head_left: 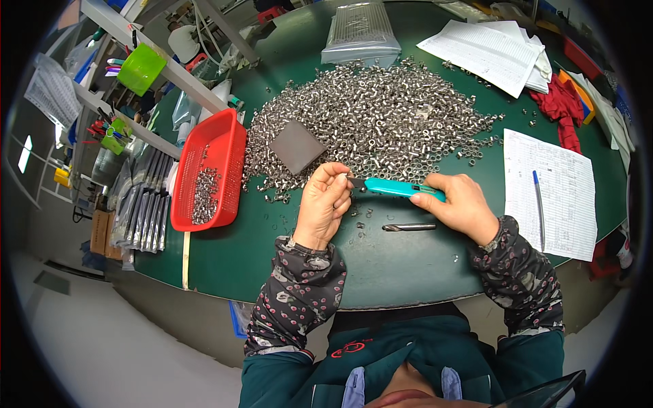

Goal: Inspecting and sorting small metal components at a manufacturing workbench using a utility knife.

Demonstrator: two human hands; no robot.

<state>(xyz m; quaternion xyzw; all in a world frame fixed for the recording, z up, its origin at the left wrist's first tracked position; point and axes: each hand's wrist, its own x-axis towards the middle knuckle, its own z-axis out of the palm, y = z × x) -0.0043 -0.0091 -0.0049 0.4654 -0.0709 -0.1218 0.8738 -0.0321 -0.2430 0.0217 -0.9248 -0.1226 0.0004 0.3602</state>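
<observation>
My right hand (459, 202) grips the handle of a teal utility knife (398, 187), its blade pointing left. Pinched in the fingertips of my left hand (324, 204) is a small metal ring (348, 174), mostly hidden by the fingers, and the knife's tip meets it there. Just beyond both hands spreads a large heap of small metal rings (367, 112). A dark square block (297, 147) lies on the heap's near left side. Below the knife, a drill bit (409, 227) rests on the green table (381, 272) beside a few loose rings.
Left of the heap stands a red plastic basket (235, 173) partly filled with rings. Bagged parts (146, 204) lie beyond it. On the right is a printed sheet (558, 183) with a blue pen (539, 204). More papers (483, 51) and a plastic-wrapped pack (360, 30) lie at the back.
</observation>
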